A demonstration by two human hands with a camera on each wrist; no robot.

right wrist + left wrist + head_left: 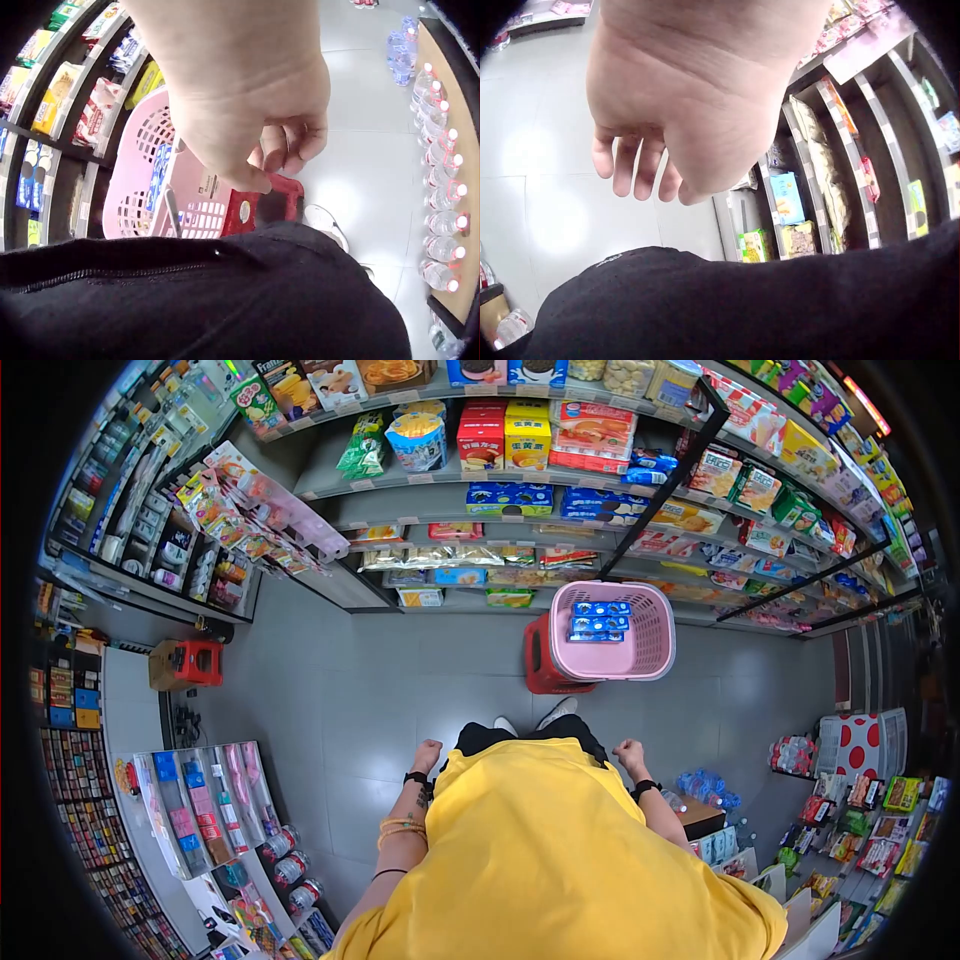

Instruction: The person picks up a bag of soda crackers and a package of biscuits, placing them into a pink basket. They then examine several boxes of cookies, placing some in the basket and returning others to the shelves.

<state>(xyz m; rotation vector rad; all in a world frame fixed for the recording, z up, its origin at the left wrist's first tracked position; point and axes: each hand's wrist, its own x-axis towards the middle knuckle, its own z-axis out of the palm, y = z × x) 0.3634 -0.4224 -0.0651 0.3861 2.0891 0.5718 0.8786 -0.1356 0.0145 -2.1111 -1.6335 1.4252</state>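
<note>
My left hand (pixel 427 754) hangs at my side with nothing in it; in the left wrist view its fingers (pixel 624 169) droop loosely above the floor. On the other side, my right hand (pixel 630 754) is also without any object, its fingers (pixel 276 148) loosely bent. Ahead of me a pink basket (pixel 655 645) sits on a red stool (pixel 541 660). Several blue snack boxes (pixel 599 623) are stacked inside the basket. From the right wrist, the basket (pixel 135 161) appears beyond the hand, apart from it.
Stocked snack shelves (pixel 425 482) run along the front, behind the basket. To the left stands a cardboard box (pixel 168 665) beside another red stool (pixel 204 663). A display rack (pixel 200 810) is at lower left. Bottles (pixel 442 223) line the right side. Grey tiled floor (pixel 330 690) surrounds me.
</note>
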